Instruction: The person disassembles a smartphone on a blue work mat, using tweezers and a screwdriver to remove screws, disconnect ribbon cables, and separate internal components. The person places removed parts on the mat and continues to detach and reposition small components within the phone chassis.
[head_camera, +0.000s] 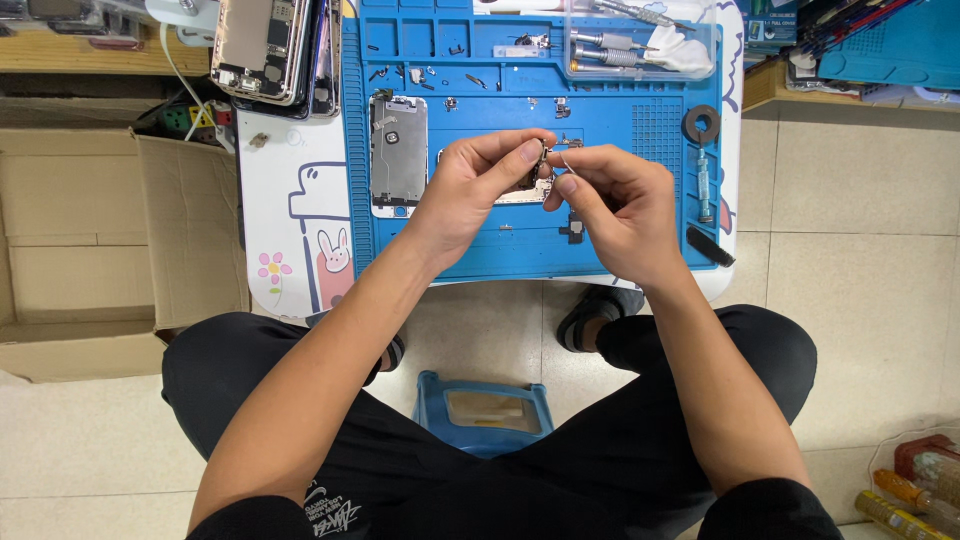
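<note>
The person sits low at a small white table, both hands raised just over a blue work mat (600, 255). The left hand (470, 190) is closed, thumb and forefinger pinching a small dark phone part (541, 160) at its edge. The right hand (615, 205) is closed too, fingertips nipping a thin silvery tool (566, 160) whose tip meets that part. The part is too small to tell its long axis for certain; it seems to stand roughly upright between the fingers, and I cannot tell which way it faces.

Judging by how things lie, the strip-down looks well along: 1 opened phone frame (399, 155) lies flat on the mat with its long axis running away from the person, another pale piece (520, 193) lies partly hidden under the hands, and loose screws and brackets (420, 75) are scattered in the mat's upper compartments. A stack of phone shells (270, 50) waits at the table's far left. Nothing looks put back together yet
</note>
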